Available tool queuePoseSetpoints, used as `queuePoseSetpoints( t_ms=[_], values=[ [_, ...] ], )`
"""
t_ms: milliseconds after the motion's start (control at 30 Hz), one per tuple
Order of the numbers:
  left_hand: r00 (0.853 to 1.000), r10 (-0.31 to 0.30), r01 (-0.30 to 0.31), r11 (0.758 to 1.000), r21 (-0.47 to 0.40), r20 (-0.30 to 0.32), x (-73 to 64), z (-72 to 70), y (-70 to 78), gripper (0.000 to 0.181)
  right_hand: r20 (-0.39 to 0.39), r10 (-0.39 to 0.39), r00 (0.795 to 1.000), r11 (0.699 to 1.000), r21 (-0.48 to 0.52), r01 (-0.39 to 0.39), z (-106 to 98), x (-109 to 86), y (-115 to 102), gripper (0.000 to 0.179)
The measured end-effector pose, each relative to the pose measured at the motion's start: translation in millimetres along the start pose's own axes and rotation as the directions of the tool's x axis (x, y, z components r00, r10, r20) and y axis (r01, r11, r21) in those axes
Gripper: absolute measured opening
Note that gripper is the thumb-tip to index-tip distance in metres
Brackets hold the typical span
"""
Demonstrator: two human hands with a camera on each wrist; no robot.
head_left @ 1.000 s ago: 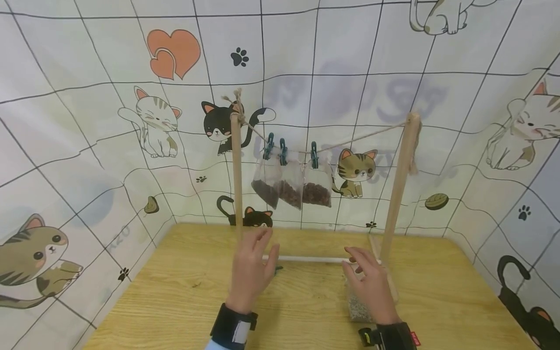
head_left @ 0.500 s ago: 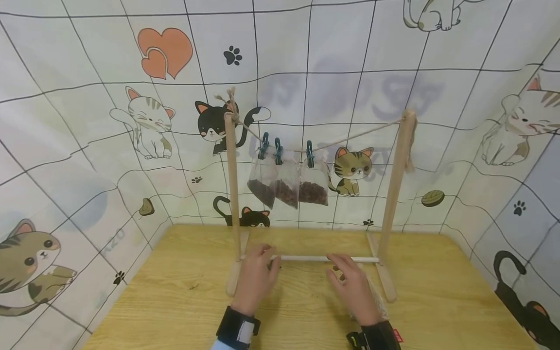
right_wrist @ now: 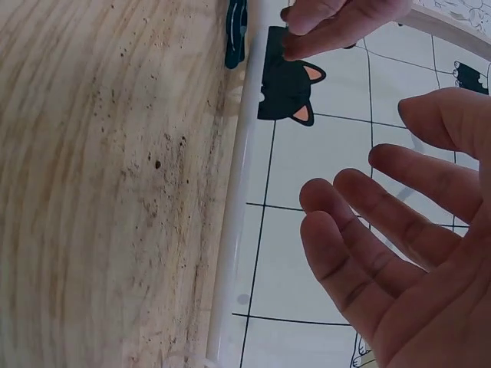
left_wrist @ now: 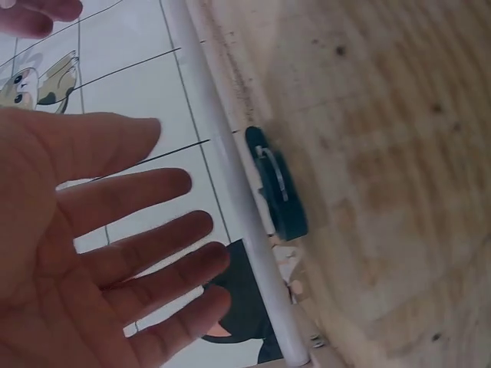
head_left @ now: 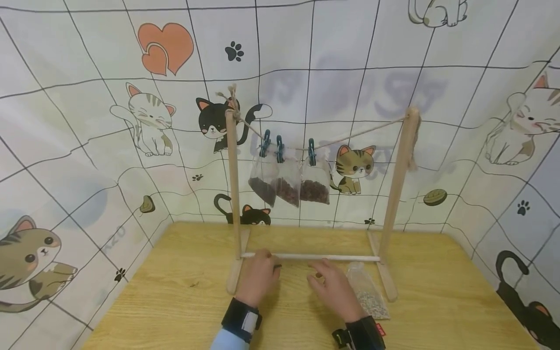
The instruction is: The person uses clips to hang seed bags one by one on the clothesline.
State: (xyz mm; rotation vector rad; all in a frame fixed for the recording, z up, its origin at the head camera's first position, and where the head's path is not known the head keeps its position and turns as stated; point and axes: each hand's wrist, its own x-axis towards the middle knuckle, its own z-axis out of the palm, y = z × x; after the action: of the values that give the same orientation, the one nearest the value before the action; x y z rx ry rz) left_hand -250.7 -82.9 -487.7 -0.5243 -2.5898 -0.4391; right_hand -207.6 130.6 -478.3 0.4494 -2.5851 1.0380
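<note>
My left hand (head_left: pixel 257 278) is low over the table by the left end of the white rod (head_left: pixel 306 257). Beside its fingers lies a dark green clothespin (left_wrist: pixel 278 188), seen whole in the left wrist view and mostly hidden from the head. That hand's fingers are spread and hold nothing. My right hand (head_left: pixel 334 290) hovers to the right, fingers loosely bent with nothing between them. A clear bag of pale grains (head_left: pixel 371 301) lies on the table right of it. Three bags of dark contents, the rightmost bag (head_left: pixel 315 187) among them, hang from clothespins on a string (head_left: pixel 350 139).
A wooden frame holds up the string, with a left post (head_left: pixel 234 184) and a right post (head_left: pixel 398 184) on flat feet. The wooden table (head_left: pixel 183 272) meets a cat-print cloth (head_left: pixel 341 48) at the back and sides.
My left hand has lowered toward the clothespin by the rod. My right hand has moved left, off the bag of grains, which now shows. The hanging bags stay in place.
</note>
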Motion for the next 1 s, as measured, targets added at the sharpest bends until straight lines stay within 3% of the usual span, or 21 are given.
queuePoseSetpoints(
  t_ms=[167, 500, 767, 900, 1000],
  values=[
    [1.000, 0.016, -0.017, 1.000, 0.026, 0.021, -2.1, 3.1, 0.5, 0.012, 0.009, -0.022, 1.000, 1.000, 0.017, 0.022, 0.6, -0.9, -1.6, 0.030],
    [0.988, -0.027, 0.013, 0.995, 0.095, 0.152, -7.8, 3.7, 1.3, 0.017, 0.046, -0.029, 0.999, 0.998, 0.051, 0.027, -0.7, -2.1, -2.9, 0.027],
    [0.989, -0.043, 0.033, 0.997, 0.067, 0.144, -10.3, 3.1, 2.4, 0.011, 0.077, -0.060, 0.995, 0.998, 0.040, 0.057, -1.1, -2.8, -1.1, 0.022],
    [0.989, -0.035, 0.025, 0.997, 0.067, 0.144, -11.3, 3.7, 1.2, 0.021, 0.092, -0.065, 0.994, 0.997, 0.037, 0.062, -1.7, -2.1, -0.8, 0.022],
    [0.988, -0.037, 0.035, 0.999, 0.016, 0.151, -10.3, 1.9, -0.6, 0.023, 0.105, -0.058, 0.993, 0.998, 0.039, 0.054, -2.7, -1.8, -0.7, 0.022]
  ],
)
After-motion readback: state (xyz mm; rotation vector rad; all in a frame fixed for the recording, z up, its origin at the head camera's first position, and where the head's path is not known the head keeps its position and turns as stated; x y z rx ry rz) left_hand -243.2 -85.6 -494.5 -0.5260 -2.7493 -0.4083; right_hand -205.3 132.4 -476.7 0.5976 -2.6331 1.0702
